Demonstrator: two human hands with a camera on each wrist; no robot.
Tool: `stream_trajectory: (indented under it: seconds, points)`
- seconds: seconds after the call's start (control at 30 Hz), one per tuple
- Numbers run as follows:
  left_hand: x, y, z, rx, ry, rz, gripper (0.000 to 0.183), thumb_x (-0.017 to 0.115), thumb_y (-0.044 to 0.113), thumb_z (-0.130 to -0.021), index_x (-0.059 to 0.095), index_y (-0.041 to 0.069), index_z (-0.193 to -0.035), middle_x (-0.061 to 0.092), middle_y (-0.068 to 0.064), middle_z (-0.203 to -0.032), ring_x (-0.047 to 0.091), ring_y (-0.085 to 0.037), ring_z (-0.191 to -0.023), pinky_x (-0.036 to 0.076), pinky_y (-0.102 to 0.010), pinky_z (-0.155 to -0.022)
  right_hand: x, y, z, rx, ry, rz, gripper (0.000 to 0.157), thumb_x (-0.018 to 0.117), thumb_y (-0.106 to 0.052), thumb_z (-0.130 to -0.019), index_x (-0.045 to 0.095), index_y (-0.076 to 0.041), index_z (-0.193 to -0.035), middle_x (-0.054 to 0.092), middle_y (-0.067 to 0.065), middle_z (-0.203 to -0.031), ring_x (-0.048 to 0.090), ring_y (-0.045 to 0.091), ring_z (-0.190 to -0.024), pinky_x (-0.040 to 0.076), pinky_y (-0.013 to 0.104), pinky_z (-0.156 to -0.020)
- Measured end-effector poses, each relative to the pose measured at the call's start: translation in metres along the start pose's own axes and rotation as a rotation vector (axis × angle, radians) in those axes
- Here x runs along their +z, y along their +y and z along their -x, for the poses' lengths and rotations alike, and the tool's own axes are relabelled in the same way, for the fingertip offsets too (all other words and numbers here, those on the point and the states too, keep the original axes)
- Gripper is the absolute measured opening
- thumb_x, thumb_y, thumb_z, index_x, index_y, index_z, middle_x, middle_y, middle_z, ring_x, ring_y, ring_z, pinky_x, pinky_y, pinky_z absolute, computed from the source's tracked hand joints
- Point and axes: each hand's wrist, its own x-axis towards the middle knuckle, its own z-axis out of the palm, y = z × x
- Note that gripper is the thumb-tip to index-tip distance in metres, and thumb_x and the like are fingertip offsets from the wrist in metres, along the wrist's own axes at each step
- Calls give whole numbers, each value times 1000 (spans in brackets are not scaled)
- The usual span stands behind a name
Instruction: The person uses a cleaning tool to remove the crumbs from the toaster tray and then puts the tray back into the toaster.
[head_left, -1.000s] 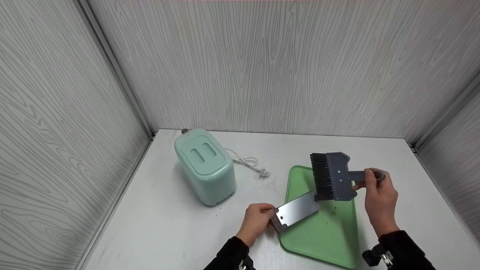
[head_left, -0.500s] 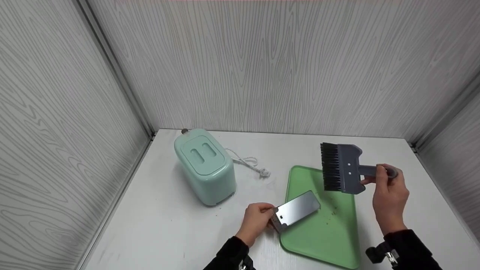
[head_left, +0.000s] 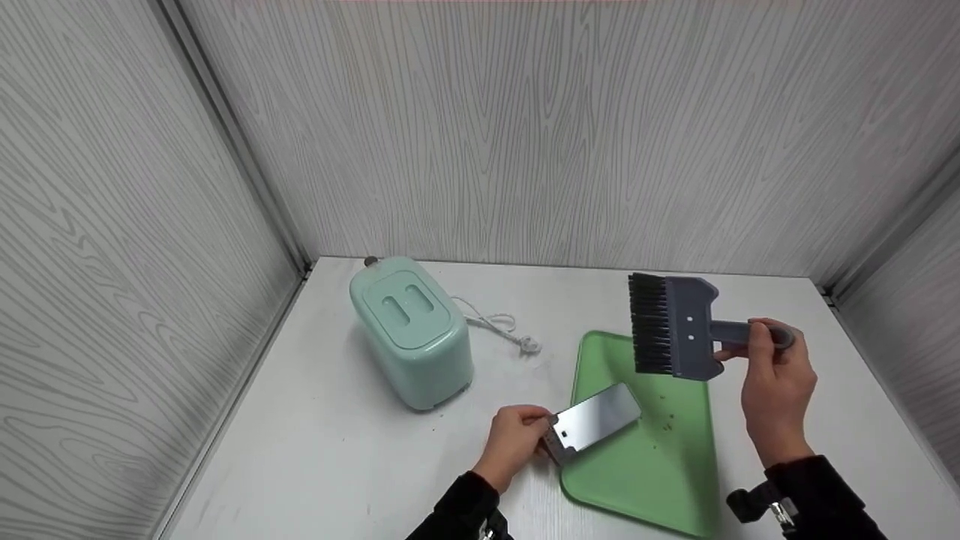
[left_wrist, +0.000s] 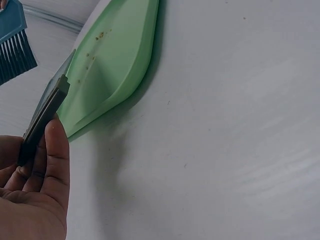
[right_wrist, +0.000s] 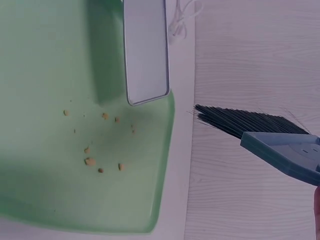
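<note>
My left hand [head_left: 512, 442] pinches the grey end of a toaster's shiny metal crumb tray [head_left: 600, 416], fingers below and thumb on top. The crumb tray is held over the left side of a green plastic tray [head_left: 637, 484]. In the right wrist view its shallow raised rim shows, with its surface bare. My right hand [head_left: 776, 394] grips the grey handle of a wide brush [head_left: 691, 328] with dark bristles. Raised above the green tray's far end, the brush points its bristles left, apart from the crumb tray. Several brown crumbs [right_wrist: 90, 161] lie on the green tray.
A mint-green toaster [head_left: 409, 334] with its lid on stands left of the green tray. Its white cord [head_left: 491, 321] trails right behind, ending in a plug [head_left: 529, 346]. Wood-grain panels [head_left: 525, 135] wall in the white table [head_left: 322, 450] at the back and sides.
My right hand has lifted the brush off the crumb tray's end, moving it up and right, then slightly back left. The left hand and crumb tray stay about where they were.
</note>
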Motion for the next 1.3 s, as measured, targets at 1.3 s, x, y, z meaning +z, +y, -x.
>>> stream_trajectory:
  seconds: [1.3]
  points:
    - [2, -3, 1, 17, -16, -19, 22, 61, 1, -95, 74, -6, -110, 76, -9, -89, 65, -11, -62, 62, -41, -63, 44, -36, 62, 98, -317, -176, 33, 49, -26, -111, 59, 2, -125, 71, 19, -88, 72, 25, -69, 56, 22, -85]
